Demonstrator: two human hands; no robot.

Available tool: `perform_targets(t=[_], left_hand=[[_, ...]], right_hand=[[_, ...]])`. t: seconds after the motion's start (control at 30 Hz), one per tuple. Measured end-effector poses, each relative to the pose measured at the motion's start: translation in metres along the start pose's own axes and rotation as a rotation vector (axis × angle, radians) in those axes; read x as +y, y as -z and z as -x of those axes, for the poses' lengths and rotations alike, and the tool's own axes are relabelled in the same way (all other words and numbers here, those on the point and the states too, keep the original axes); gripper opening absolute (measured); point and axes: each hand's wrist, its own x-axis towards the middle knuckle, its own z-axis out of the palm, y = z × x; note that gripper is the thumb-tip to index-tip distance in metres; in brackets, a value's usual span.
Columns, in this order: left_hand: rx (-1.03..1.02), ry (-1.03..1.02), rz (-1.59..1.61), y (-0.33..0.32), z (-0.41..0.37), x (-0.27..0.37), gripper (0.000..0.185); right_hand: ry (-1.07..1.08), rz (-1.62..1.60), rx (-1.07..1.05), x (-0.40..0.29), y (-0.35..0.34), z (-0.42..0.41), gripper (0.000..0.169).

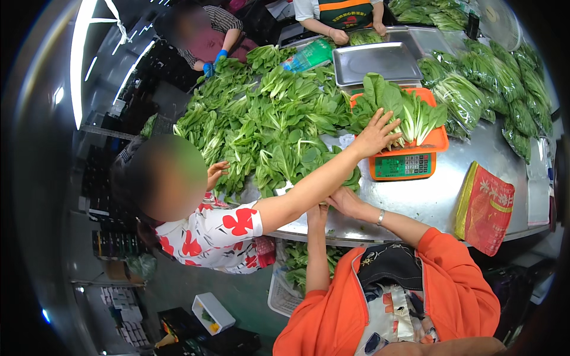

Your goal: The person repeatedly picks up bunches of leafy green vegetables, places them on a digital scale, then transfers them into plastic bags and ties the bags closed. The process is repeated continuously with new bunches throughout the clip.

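My left hand point(317, 213) and my right hand point(346, 201) meet at the near edge of the steel table point(401, 200), beside the pile of leafy greens point(285, 120). A co-worker's forearm partly covers them, so what they hold, if anything, cannot be seen. A bracelet is on my right wrist. Past my hands, an orange digital scale point(403, 165) carries an orange tray point(438, 138) with a bunch of leafy greens point(416, 115). The co-worker's hand point(378, 133) rests on that bunch.
A co-worker point(200, 222) leans in from the left; others work across the table. Bagged greens point(463, 98) lie at the right, near a red and yellow plastic bag point(487, 207). A metal tray point(376, 64) stands behind the scale. A white basket of greens point(280, 293) sits below the table.
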Motion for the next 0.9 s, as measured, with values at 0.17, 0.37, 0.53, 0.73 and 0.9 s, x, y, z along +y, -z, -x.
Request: perform_targets(t=[0.17,0.37,0.53,0.73,0.9], left_hand=[[-0.024,-0.042,0.359,0.019,-0.001,0.009,0.03],[-0.035,0.076,0.632,0.004,0.02,0.033,0.033],[-0.011,0.001,0.266,0.015,0.015,0.027,0.025],[-0.122,-0.082,0.474,0.055,-0.005,0.017,0.026],[-0.011,-0.17,0.578,0.026,0.011,0.03,0.029]], right_hand=[[-0.06,-0.009,0.174,0.028,0.001,-0.019,0.021],[-0.033,-0.009,0.126,0.057,-0.011,-0.046,0.025],[0.0,-0.082,0.233,0.094,-0.046,-0.036,0.044],[-0.112,-0.086,0.064,0.076,-0.039,-0.035,0.047],[-0.172,-0.252,0.036,0.087,-0.039,-0.033,0.058]])
